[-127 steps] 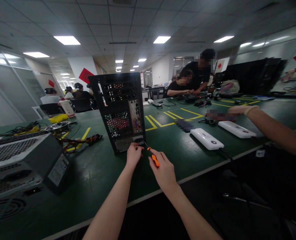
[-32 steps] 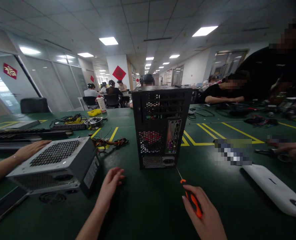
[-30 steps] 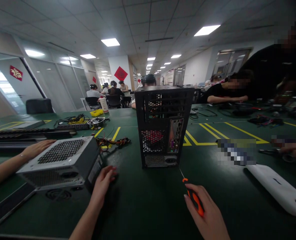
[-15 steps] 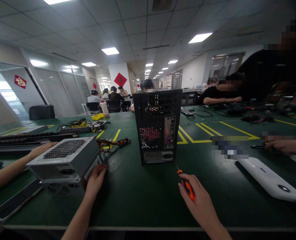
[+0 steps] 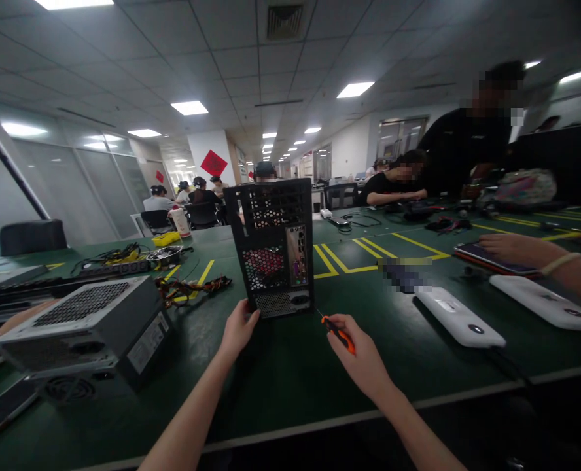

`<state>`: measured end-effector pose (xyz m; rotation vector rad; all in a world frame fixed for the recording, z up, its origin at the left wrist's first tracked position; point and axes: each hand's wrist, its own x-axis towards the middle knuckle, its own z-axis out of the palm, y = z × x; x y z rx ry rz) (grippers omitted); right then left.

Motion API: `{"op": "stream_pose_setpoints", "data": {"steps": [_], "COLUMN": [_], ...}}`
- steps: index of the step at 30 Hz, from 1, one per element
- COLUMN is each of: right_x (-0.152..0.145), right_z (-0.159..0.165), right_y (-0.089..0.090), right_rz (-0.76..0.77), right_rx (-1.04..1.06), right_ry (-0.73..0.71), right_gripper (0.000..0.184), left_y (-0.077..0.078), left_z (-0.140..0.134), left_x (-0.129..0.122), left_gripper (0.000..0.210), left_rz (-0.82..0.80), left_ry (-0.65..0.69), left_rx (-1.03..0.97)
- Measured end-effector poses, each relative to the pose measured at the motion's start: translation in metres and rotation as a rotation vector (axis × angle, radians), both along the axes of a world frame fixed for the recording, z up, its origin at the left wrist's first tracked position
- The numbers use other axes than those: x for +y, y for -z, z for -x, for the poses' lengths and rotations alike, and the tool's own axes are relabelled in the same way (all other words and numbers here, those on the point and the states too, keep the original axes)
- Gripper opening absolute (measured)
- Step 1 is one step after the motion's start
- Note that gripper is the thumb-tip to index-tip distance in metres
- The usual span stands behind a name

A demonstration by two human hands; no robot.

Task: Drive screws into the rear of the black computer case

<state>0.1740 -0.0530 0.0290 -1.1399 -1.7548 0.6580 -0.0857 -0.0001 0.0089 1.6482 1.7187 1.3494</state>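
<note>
A black computer case (image 5: 277, 242) stands upright on the green table, its rear side with vents, ports and a power supply facing me. At its lower left corner is my left hand (image 5: 239, 329), fingers against the side edge and thumb near the bottom front. My right hand (image 5: 356, 347) is closed round the handle of an orange and black screwdriver (image 5: 340, 335). The thin shaft points up and left, with its tip close to the lower right corner of the case. Whether the tip touches the case, I cannot tell.
Two stacked power supplies (image 5: 94, 327) sit at left, with another person's arm (image 5: 10, 332) behind them. A cable bundle (image 5: 195, 288) lies left of the case. White devices (image 5: 460, 317) lie at right, near a co-worker's hand (image 5: 521, 252) over a phone-like device.
My left hand has moved right from the power supplies to the case's lower left corner. The screwdriver tip stays near the lower right corner. The view has swung right.
</note>
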Motion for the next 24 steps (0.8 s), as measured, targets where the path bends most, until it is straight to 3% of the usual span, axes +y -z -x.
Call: {"op": "stream_pose_setpoints", "data": {"steps": [5,12,24], "right_x": [-0.007,-0.008,-0.009], "right_z": [0.010,0.013,0.013], "right_y": [0.010,0.016,0.020], "right_rz": [-0.029,-0.105,-0.180], "right_rx": [-0.066,-0.178,-0.235], "right_ry": [0.036,0.084,0.129], "right_gripper": [0.022,0.022,0.022], "left_y": [0.004,0.006,0.007], "left_z": [0.010,0.013,0.012], "left_x": [0.013,0.012,0.003], "left_gripper": [0.026,0.023,0.023], "left_rz": [-0.056,-0.073,-0.088], "left_ry": [0.032,-0.019,-0.039], "left_rx": [0.014,0.126,0.140]}}
